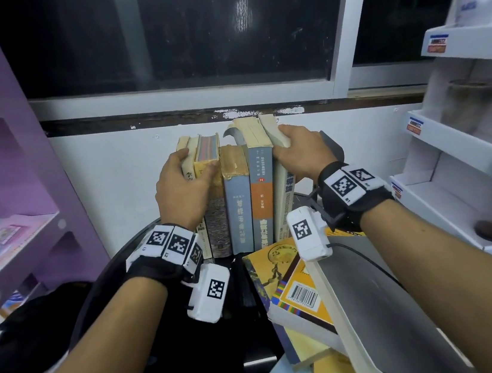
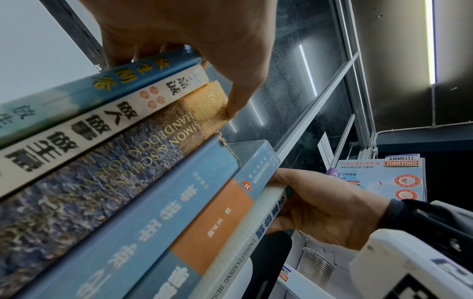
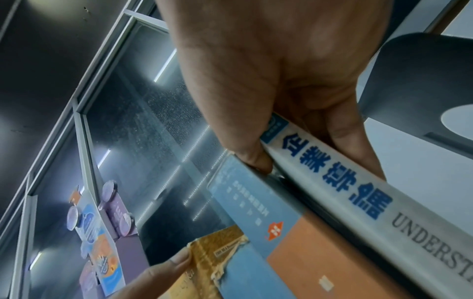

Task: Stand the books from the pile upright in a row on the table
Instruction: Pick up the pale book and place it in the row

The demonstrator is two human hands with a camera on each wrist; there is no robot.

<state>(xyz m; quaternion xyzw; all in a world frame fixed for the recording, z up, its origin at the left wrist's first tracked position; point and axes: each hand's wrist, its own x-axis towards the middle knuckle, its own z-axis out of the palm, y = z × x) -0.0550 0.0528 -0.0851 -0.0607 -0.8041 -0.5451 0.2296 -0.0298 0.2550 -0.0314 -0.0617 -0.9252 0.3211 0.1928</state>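
Observation:
Several books stand upright in a row (image 1: 239, 206) against the wall, spines toward me. My left hand (image 1: 183, 186) grips the left end of the row; its thumb presses the mottled handbook's spine (image 2: 143, 161) and its fingers reach behind the cream book (image 2: 84, 123). At the right end my right hand (image 1: 297, 149) holds the top of the white book (image 1: 284, 200), thumb on one side of the spine (image 3: 332, 182), fingers on the other. This book leans slightly against the blue-and-orange book (image 3: 256, 204). A pile of flat books (image 1: 292, 289) lies below my right wrist.
A purple shelf unit (image 1: 0, 156) stands at the left, a white shelf unit (image 1: 467, 141) with small goods at the right. A grey tray-like object (image 1: 376, 310) overlaps the pile. A dark bookend (image 1: 331, 147) sits behind my right hand. The round table (image 1: 146, 293) is black.

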